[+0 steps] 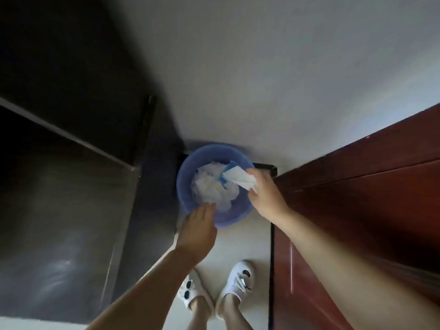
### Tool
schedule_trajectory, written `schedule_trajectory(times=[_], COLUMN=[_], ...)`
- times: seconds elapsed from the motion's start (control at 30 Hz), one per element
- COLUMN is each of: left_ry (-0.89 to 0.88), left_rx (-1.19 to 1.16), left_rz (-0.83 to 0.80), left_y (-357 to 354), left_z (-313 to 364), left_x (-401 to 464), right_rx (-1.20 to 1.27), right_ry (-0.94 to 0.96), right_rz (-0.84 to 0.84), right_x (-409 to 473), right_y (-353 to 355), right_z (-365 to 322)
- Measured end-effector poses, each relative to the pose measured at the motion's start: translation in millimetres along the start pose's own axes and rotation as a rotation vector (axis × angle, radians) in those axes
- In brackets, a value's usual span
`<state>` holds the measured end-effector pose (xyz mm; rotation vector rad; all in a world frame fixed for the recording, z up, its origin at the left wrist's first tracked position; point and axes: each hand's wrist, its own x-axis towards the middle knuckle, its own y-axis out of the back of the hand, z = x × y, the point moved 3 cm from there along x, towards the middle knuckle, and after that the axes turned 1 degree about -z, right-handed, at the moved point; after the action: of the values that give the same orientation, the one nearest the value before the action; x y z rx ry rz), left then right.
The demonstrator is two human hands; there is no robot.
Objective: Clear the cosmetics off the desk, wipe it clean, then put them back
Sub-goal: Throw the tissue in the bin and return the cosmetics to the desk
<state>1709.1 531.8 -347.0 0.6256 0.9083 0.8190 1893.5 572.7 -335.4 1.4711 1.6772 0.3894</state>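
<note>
A blue round waste bin (190, 167) stands on the floor against the white wall, holding crumpled white tissue (212, 184). My right hand (266, 194) pinches a white wipe (240, 178) over the bin's right rim. My left hand (197, 232) hangs at the bin's near rim with its fingertips pointing down into it, holding nothing that I can see. No cosmetics and no desk top are in view.
A dark cabinet (71, 186) fills the left side. A reddish-brown wooden door or panel (357, 198) stands on the right. My feet in white slippers (238, 282) are on the pale floor (250, 239) just below the bin.
</note>
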Motion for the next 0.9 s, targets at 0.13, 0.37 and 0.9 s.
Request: schedule_trajectory(times=[0.13, 0.37, 0.9], left_ry=[-0.014, -0.003, 0.041], left_rx=[0.115, 0.396, 0.203], left_rz=[-0.085, -0.131, 0.069], left_y=[-82, -157, 16], left_z=[-50, -102, 11], left_x=[36, 35, -15], right_rx=[-0.001, -0.062, -0.036], right_ry=[0.043, 0.060, 0.055], right_rz=[-0.027, -0.132, -0.020], right_x=[57, 101, -4], right_y=[-83, -201, 20], right_z=[37, 82, 8])
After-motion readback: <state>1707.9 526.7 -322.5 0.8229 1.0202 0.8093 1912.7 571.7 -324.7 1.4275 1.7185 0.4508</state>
